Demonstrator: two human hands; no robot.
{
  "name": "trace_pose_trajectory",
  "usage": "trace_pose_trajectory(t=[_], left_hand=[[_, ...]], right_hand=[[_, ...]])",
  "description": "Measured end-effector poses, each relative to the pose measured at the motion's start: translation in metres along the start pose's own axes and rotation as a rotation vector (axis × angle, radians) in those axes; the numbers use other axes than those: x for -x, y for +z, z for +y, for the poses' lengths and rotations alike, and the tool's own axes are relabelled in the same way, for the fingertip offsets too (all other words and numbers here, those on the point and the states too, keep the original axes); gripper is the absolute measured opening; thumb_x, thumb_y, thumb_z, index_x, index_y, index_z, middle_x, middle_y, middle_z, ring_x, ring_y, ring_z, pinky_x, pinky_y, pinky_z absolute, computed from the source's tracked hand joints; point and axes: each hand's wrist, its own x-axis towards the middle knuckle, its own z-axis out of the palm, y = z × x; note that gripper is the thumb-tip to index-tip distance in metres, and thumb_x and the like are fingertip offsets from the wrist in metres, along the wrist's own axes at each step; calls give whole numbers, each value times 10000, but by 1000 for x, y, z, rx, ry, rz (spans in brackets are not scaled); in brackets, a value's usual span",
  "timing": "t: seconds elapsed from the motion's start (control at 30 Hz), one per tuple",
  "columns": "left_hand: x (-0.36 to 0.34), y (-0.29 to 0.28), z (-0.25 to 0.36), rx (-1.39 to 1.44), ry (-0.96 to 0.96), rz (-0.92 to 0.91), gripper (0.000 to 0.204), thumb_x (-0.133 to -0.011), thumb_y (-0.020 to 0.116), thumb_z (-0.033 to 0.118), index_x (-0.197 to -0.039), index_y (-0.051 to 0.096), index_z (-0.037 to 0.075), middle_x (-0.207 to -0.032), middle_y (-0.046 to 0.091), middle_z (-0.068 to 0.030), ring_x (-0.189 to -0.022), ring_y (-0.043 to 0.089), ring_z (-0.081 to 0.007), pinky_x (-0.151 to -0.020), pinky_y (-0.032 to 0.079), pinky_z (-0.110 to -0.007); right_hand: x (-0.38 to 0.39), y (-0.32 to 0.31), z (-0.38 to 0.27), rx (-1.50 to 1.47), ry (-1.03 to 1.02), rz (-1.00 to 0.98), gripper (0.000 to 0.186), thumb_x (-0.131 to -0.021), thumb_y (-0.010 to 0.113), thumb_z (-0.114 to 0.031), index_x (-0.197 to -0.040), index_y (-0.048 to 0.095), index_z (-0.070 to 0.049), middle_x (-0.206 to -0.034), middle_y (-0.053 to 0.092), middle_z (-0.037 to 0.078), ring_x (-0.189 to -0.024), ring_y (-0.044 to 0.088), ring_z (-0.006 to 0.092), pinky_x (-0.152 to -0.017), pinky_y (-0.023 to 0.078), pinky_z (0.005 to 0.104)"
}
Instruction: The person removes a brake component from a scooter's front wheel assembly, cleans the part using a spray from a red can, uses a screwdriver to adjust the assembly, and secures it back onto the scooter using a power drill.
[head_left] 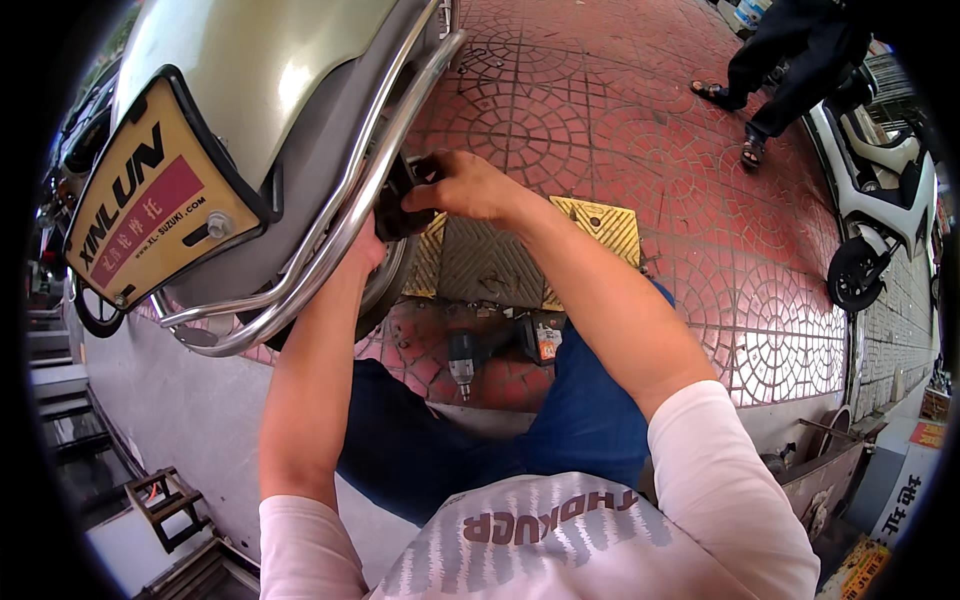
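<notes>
Left of centre is a pale green scooter with a yellow plate and chrome tubular rail. My right hand reaches in beside the rail, fingers curled on a dark part that I cannot make out clearly. My left hand is just below, by the rail, its fingers mostly hidden behind the scooter. A power drill with a dark battery base lies on the paving between my knees.
A grey and yellow ribbed ramp lies ahead on red paving. Another person's dark-trousered legs stand at upper right, beside a white scooter. A stool-like frame is at lower left.
</notes>
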Motion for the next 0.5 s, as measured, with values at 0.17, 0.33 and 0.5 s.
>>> trace_pose_trajectory(t=[0.17, 0.33, 0.5], left_hand=[[-7, -8, -4, 70, 40, 64, 458, -965, 594, 519, -1194, 699, 137, -1048, 752, -41, -847, 738, -241, -667, 616, -475], [14, 8, 11, 41, 2, 3, 435, -944, 607, 500, -1180, 706, 148, -1078, 750, -42, -931, 724, -229, -729, 609, -432], [16, 16, 9, 177, 32, 29, 412, -929, 620, 470, -1176, 705, 151, -1084, 750, -41, -952, 715, -229, -791, 597, -436]], right_hand=[[-5, 3, -4, -12, 41, 71, 883, -628, 842, -502, -1250, 660, 98, -1199, 719, 256, -1176, 682, 347, -1005, 512, 383], [-1, 1, -7, -36, -18, 46, 922, -602, 842, -521, -1245, 647, 111, -1170, 719, 269, -1142, 695, 350, -981, 524, 385], [6, 5, -15, 105, -1, 152, 863, -646, 839, -514, -1216, 645, 104, -1137, 705, 273, -1110, 678, 379, -960, 517, 393]])
